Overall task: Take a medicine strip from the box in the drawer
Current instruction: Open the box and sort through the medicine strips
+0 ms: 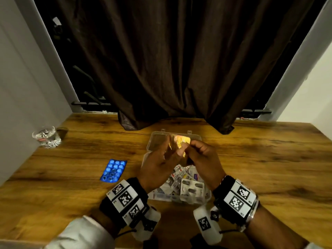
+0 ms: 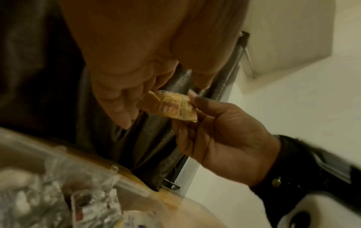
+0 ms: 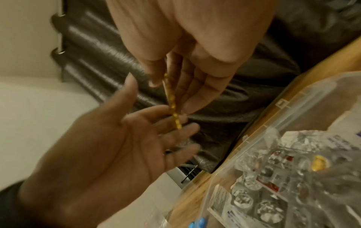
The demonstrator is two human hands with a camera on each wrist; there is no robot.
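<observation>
Wooden table [image 1: 251,159] carries the open box [image 1: 208,194] below your grip: right hand [image 1: 204,159] pinches the gold medicine strip [image 1: 181,141], left hand [image 1: 156,166] lies loose against it, its print unreadable.

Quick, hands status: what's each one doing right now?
Left hand: open, fingers just touching the gold medicine strip, not gripping it.
Right hand: closed, pinching the gold medicine strip.

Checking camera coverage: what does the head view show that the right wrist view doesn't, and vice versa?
Only head: the glass at the table's left edge. Only right wrist: the gold strip edge-on, and the left hand's open palm. Both: the right hand's grip on that strip, above the open box of strips.
</observation>
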